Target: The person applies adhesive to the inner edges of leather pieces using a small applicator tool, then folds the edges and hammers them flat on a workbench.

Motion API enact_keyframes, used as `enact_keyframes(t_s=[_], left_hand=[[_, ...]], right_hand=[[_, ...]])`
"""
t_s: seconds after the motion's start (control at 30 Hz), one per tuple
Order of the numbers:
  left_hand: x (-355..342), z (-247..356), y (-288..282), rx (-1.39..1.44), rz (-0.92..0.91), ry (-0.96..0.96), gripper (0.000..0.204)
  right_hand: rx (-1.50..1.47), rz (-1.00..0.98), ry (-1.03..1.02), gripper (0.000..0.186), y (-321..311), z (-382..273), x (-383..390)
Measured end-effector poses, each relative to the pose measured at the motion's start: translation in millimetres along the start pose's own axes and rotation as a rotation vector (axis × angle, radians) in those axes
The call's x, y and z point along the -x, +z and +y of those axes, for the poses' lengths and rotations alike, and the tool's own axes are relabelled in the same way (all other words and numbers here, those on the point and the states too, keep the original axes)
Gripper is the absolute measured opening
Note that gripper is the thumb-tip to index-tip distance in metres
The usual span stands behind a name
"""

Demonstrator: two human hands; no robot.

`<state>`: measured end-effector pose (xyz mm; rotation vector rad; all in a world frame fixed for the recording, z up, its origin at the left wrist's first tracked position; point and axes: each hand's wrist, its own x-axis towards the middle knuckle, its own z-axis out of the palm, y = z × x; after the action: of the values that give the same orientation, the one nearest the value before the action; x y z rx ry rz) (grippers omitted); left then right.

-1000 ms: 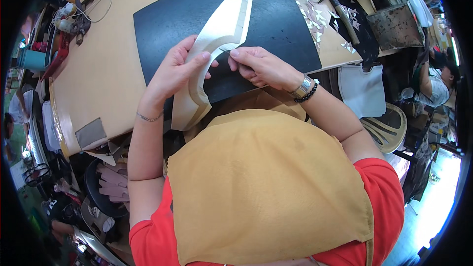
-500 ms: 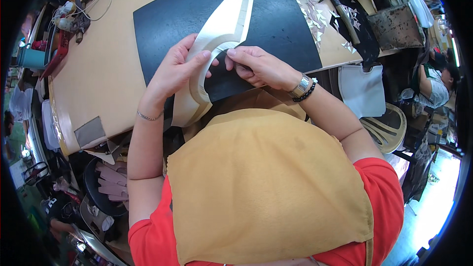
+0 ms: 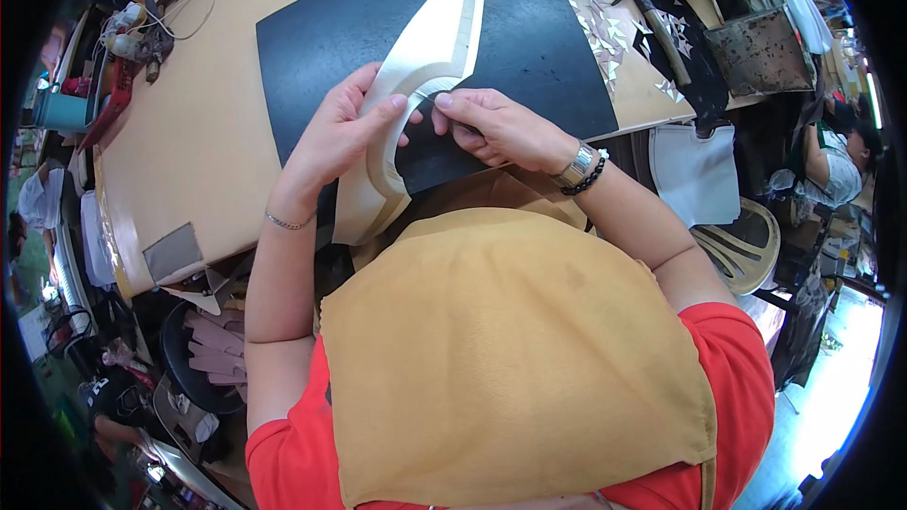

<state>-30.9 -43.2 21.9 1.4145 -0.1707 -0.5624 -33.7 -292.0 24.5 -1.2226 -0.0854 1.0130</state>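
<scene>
A cream, flexible curved piece (image 3: 430, 42), possibly leather, slants over the black mat, with a paler strip along its right edge and inner curve. My left hand (image 3: 350, 123) is closed around its middle, thumb on top and fingertips showing beyond the inner edge. The piece's lower end hangs past the near side of the mat, close to the tan apron. At the inner curve, my right hand (image 3: 501, 127) is closed in a pinch, thumb and forefinger tips right by the pale edge. Whatever lies between those fingertips is hidden.
The black mat (image 3: 312, 57) covers the table's middle. A hammer (image 3: 658, 30), pale triangular scraps (image 3: 600, 38) and a rusty metal box (image 3: 761, 52) are at the right. Tools with a thin cord (image 3: 156, 33) and a red tray (image 3: 118, 99) stand at the left.
The cream piece has shifted very slightly, its lower end a little to the right. Both hands stay nearly where they were, with the same holds.
</scene>
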Motion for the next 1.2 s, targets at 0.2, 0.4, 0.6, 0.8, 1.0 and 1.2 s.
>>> enact_keyframes(t_s=[0.2, 0.4, 0.6, 0.8, 1.0, 1.2], left_hand=[[-1.4, 1.7, 2.4, -0.018, 0.019, 0.000, 0.040], [-3.9, 1.8, 1.1, -0.020, -0.004, -0.015, 0.040], [-3.7, 3.6, 7.5, -0.017, 0.019, 0.004, 0.039], [-2.9, 5.7, -6.1, 0.055, 0.109, 0.000, 0.037], [-6.2, -15.5, -5.2, 0.670, 0.712, 0.334, 0.035], [51.8, -21.8, 37.3, 0.766, 0.096, -0.355, 0.049]], right_hand=[[0.029, 0.037, -0.005, 0.040, -4.7, 4.5, 5.3], [0.022, 0.030, 0.015, 0.037, -1.0, -2.3, 7.0], [0.019, 0.017, -0.014, 0.037, -3.5, 3.0, 2.9], [0.100, 0.252, -0.118, 0.037, -22.9, -11.0, 25.0], [1.203, 0.947, -0.353, 0.042, -159.9, -35.8, 50.9], [1.504, 1.023, -0.514, 0.033, -217.2, -47.3, 67.5]])
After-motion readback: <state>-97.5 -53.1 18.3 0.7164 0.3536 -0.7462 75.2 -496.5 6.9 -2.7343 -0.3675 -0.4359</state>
